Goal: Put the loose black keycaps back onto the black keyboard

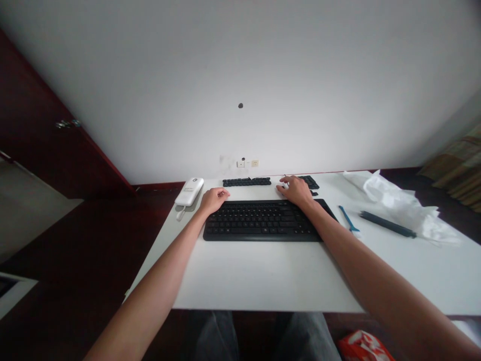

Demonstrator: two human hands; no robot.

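Observation:
A black keyboard (pixel 259 220) lies flat on the white table, its keys facing up. My left hand (pixel 213 199) rests by its far left corner, fingers curled in; whether anything is inside them is hidden. Over the far right part of the keyboard reaches my right hand (pixel 295 190), thumb and fingers apart, with nothing visible between them. Behind the keyboard lies a long strip of what look like loose black keycaps (pixel 246 182). A second group of black keycaps (pixel 309 181) sits just beyond my right hand, partly covered by it.
A white power bank (pixel 190 191) with a short strap lies at the left edge of the white table (pixel 263 281). On the right are a blue-handled brush (pixel 348 219), a dark flat bar (pixel 387 224) and crumpled white plastic (pixel 402 200). A wall stands behind.

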